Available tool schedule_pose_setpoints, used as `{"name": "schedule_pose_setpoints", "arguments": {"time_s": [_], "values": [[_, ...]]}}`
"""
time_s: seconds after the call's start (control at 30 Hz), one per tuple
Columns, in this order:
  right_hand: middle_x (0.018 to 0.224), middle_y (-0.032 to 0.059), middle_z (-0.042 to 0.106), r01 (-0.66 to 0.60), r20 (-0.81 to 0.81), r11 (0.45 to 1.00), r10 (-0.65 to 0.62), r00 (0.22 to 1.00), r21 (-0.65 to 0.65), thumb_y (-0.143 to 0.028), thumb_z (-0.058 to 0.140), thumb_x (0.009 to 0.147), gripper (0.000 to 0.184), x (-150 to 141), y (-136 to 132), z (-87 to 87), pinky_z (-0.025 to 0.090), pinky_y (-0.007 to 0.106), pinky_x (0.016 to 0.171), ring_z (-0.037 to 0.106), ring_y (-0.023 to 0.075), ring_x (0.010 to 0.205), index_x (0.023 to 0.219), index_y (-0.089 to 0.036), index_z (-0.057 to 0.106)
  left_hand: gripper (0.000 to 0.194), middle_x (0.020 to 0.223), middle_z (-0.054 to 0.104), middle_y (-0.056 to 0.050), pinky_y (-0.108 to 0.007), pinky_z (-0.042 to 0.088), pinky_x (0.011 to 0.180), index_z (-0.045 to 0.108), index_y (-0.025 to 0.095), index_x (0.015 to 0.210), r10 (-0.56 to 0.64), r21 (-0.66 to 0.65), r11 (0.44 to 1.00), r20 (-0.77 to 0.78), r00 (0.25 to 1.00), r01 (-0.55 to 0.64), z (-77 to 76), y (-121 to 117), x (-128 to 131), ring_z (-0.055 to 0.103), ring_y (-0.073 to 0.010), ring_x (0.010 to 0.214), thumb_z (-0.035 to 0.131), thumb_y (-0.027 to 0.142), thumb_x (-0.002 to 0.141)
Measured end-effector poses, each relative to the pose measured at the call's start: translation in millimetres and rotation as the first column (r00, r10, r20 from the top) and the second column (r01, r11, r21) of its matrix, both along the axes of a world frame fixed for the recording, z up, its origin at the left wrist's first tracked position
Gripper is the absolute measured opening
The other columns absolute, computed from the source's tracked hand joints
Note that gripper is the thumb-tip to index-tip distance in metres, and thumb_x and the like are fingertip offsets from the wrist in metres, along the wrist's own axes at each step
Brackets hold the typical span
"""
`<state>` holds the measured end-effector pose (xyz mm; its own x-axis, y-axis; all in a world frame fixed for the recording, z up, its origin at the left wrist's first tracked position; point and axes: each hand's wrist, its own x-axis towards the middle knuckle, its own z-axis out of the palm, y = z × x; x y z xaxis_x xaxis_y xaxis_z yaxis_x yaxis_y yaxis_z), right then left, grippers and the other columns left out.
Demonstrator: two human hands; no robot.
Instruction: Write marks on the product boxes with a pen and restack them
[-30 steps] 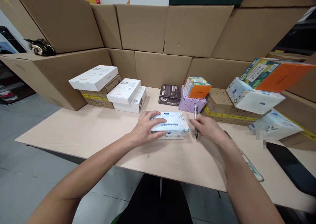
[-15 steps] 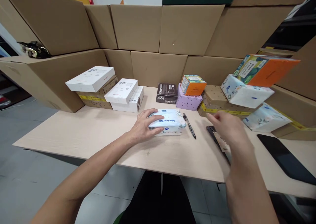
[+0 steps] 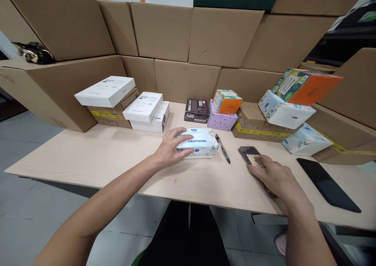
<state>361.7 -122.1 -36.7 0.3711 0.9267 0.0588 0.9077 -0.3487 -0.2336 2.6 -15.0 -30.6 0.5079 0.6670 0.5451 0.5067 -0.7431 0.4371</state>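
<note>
Head view: from the near right, the forearm reaches inward and the right hand (image 3: 274, 177) bends palm down over a patterned phone (image 3: 248, 152) on the table (image 3: 117, 152), thumb at its left edge; whether it grips, I cannot tell. The other forearm slants in from the near left, its left hand (image 3: 169, 148) clasping the left end of the tissue pack (image 3: 202, 144) mid-table, thumb on the near side, fingers spread over the top. A pen (image 3: 223, 148) lies just right of the pack; a dark box (image 3: 196, 110) stands farther back.

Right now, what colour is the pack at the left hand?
The pack is white and pale blue; head view.
</note>
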Motion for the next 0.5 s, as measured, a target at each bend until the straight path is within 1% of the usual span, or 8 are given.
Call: {"name": "schedule_pose_setpoints", "arguments": {"time_s": [0.07, 0.13, 0.17, 0.23, 0.3, 0.33, 0.4, 0.5], "values": [[0.104, 0.0179, 0.072, 0.040, -0.200, 0.999, -0.035, 0.979, 0.018, -0.061, 0.060, 0.076, 0.068, 0, 5, 8.6, 0.049, 0.047, 0.087, 0.067, 0.0365, 0.099, 0.128, -0.016, 0.062, 0.040, 0.138, 0.052, -0.012, -0.053, 0.039, 0.111, 0.064, 0.025, 0.120, -0.001, 0.007, 1.000, 0.016, 1.000, 0.001, -0.9, 1, 0, 0.049, -0.0300, 0.131, 0.069, 0.045, 0.085], [0.105, 0.0149, 0.073, 0.080, -0.487, 0.991, -0.020, 0.873, 0.103, -0.059, 0.066, 0.072, 0.070, -7, 9, 20.4, 0.052, 0.043, 0.083, 0.068, 0.0327, 0.094, 0.128, -0.019, 0.061, 0.040, 0.136, 0.052, -0.012, -0.053, 0.040, 0.110, 0.062, 0.024, 0.118, -0.003, 0.008, 1.000, 0.035, 0.999, 0.002, -1.5, 2, 0, 0.050, -0.0298, 0.130, 0.070, 0.045, 0.085], [0.106, 0.0139, 0.073, 0.094, -0.630, 0.984, 0.024, 0.776, 0.153, -0.058, 0.067, 0.072, 0.067, -14, 12, 27.8, 0.053, 0.041, 0.079, 0.069, 0.0307, 0.091, 0.127, -0.019, 0.062, 0.040, 0.135, 0.052, -0.012, -0.053, 0.040, 0.110, 0.061, 0.024, 0.118, -0.003, 0.005, 1.000, 0.046, 0.999, 0.003, -1.8, 3, 0, 0.050, -0.0297, 0.129, 0.070, 0.045, 0.085], [0.110, 0.0141, 0.072, 0.099, -0.850, 0.966, 0.158, 0.503, 0.238, -0.058, 0.061, 0.077, 0.061, -34, 18, 45.2, 0.054, 0.039, 0.072, 0.070, 0.0286, 0.088, 0.123, -0.019, 0.062, 0.043, 0.133, 0.050, -0.013, -0.053, 0.041, 0.109, 0.058, 0.023, 0.118, 0.005, -0.006, 1.000, 0.068, 0.998, -0.005, -2.3, 5, 0, 0.049, -0.0297, 0.129, 0.071, 0.046, 0.083], [0.118, 0.0167, 0.070, 0.063, -0.943, 0.951, 0.288, 0.168, 0.302, -0.063, 0.041, 0.085, 0.063, -60, 26, 64.5, 0.056, 0.041, 0.071, 0.070, 0.0296, 0.091, 0.125, -0.018, 0.061, 0.050, 0.131, 0.047, -0.014, -0.052, 0.043, 0.107, 0.055, 0.022, 0.120, 0.030, -0.032, 0.999, 0.083, 0.996, -0.028, -2.9, 7, 0, 0.048, -0.0298, 0.128, 0.072, 0.048, 0.081], [0.120, 0.0166, 0.070, 0.001, -0.948, 0.949, 0.316, 0.036, 0.316, -0.066, 0.033, 0.087, 0.067, -74, 31, 73.6, 0.056, 0.043, 0.072, 0.070, 0.0299, 0.093, 0.128, -0.018, 0.059, 0.053, 0.131, 0.045, -0.014, -0.052, 0.044, 0.106, 0.053, 0.021, 0.121, 0.048, -0.049, 0.998, 0.086, 0.995, -0.043, -3.1, 8, -1, 0.047, -0.0301, 0.128, 0.072, 0.049, 0.080], [0.120, 0.0158, 0.070, -0.123, -0.936, 0.932, 0.324, -0.139, 0.341, -0.064, 0.028, 0.089, 0.069, -102, 41, 87.5, 0.057, 0.044, 0.072, 0.070, 0.0295, 0.095, 0.131, -0.019, 0.057, 0.060, 0.132, 0.041, -0.014, -0.050, 0.046, 0.105, 0.049, 0.021, 0.124, 0.084, -0.085, 0.993, 0.091, 0.992, -0.076, -3.6, 9, -1, 0.045, -0.0311, 0.130, 0.073, 0.051, 0.078], [0.108, 0.0148, 0.073, -0.216, -0.918, 0.909, 0.298, -0.260, 0.356, -0.062, 0.029, 0.090, 0.065, -137, 53, 91.6, 0.057, 0.043, 0.066, 0.070, 0.0296, 0.090, 0.126, -0.019, 0.061, 0.065, 0.133, 0.037, -0.014, -0.051, 0.044, 0.107, 0.047, 0.021, 0.126, 0.105, -0.097, 0.991, 0.112, 0.988, -0.094, -5.1, 12, -2, 0.041, -0.0325, 0.133, 0.075, 0.050, 0.076]]}}
